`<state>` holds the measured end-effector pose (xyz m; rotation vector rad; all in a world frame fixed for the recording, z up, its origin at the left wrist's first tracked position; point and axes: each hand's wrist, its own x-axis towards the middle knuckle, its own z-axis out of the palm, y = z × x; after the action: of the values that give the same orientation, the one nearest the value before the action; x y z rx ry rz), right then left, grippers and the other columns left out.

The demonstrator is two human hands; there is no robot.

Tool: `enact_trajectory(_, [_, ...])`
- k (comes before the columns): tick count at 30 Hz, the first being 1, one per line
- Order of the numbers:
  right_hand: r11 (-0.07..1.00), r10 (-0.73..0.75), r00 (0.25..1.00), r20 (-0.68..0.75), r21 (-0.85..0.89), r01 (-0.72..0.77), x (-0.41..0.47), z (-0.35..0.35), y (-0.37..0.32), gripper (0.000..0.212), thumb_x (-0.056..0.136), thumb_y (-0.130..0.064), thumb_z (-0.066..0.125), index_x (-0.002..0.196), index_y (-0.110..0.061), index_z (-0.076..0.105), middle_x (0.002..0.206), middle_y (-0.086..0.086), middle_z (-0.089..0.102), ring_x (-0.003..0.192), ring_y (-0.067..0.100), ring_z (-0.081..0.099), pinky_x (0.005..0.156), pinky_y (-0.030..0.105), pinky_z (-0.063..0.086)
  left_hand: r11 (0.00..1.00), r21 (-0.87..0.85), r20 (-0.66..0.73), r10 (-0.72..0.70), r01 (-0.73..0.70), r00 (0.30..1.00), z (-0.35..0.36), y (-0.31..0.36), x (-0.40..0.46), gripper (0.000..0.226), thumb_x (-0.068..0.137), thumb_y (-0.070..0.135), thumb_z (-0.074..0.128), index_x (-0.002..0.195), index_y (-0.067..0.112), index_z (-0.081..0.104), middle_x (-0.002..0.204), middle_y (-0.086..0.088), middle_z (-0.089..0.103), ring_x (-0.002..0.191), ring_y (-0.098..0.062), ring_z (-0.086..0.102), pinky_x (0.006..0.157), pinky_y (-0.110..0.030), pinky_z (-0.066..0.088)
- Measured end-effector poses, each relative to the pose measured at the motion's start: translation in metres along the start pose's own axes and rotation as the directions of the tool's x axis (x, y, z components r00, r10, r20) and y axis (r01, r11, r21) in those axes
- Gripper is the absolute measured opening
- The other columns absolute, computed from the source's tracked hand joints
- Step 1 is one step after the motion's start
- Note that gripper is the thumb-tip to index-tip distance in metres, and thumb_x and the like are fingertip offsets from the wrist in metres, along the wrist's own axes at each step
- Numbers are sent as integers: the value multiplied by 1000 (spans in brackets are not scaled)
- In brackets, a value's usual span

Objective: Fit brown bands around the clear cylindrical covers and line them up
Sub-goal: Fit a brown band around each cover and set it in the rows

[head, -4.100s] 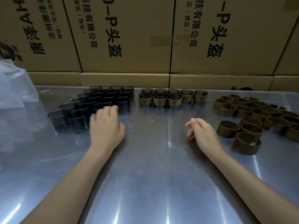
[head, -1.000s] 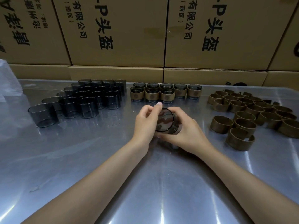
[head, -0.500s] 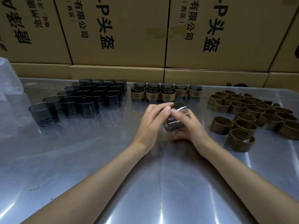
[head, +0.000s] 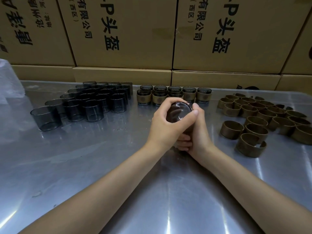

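You are looking at smoke-grey, see-through covers [head: 87, 103] sitting on a shiny silver-grey desk [head: 84, 166], while the loose bands [head: 263, 115] at your right are showing a dull golden brown. The finished covers [head: 173, 96] are wearing brown bands with a darker round mark, and the tan cardboard boxes [head: 135, 31] behind are carrying black printed characters.

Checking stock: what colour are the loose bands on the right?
Brown, a dull golden-brown; the loose bands show best in the head view.
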<state>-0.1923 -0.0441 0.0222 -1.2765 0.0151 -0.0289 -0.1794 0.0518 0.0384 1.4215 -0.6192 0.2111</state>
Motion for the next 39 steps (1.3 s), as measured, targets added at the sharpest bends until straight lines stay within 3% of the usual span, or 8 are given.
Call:
enact_trajectory(4, [999,2,999,32,-54,0,0,0,-1,74,88,-74,16,47,-24,53,40,-5,21,34,10,15,37,15,15,988,-79,-37,-135,132,990,0,8,3,17,85,24,73,93,10,68,84,0,70,64,0,64,48,-14,48])
enact_trajectory(8, [994,105,990,98,-5,-105,0,-4,-7,69,86,-74,17,52,-20,44,39,-6,18,31,9,14,34,16,15,977,-77,-3,-202,201,979,-9,13,13,27,93,29,61,94,4,73,95,-12,72,88,-14,65,87,-33,51])
enact_trajectory(16, [959,179,957,229,175,-222,-2,-16,-16,52,73,-69,35,75,-18,43,37,-6,20,28,7,18,36,18,13,941,-140,425,-223,307,877,-30,5,25,28,94,26,49,119,24,62,115,-8,60,104,-24,43,100,-35,37])
enact_trajectory(21, [946,182,947,263,216,-241,-2,-21,-16,54,70,-67,37,57,-16,51,39,-6,22,33,7,12,35,19,15,975,-78,468,-148,208,871,-29,5,23,44,80,13,72,118,30,57,106,16,69,98,3,61,86,-13,46])
enact_trajectory(26, [929,188,939,289,258,-266,-3,-20,-15,48,68,-67,40,68,-21,30,37,-7,25,33,8,11,34,18,15,996,93,333,-37,6,942,-22,-2,20,60,69,5,84,112,34,56,110,13,67,109,-2,61,103,-29,46])
enact_trajectory(31, [940,160,951,263,252,-228,-2,-20,-14,49,67,-66,42,65,-17,43,38,-6,22,30,7,16,34,18,16,996,-28,412,-66,85,909,-27,2,21,50,74,13,77,118,27,58,107,16,69,103,3,62,89,-16,48])
enact_trajectory(35, [951,171,950,260,210,-229,-2,-20,-15,57,68,-68,39,67,-14,57,40,-5,19,29,7,18,35,18,16,977,-89,452,-135,196,882,-31,7,21,49,80,31,62,128,23,55,100,20,68,82,8,60,80,-15,46])
enact_trajectory(39, [954,150,964,218,223,-199,-5,-17,-15,51,64,-68,40,59,-18,48,39,-5,19,30,7,16,37,18,12,989,-89,391,-72,116,917,-27,5,19,45,74,13,76,115,25,62,103,13,72,99,2,65,84,-13,48])
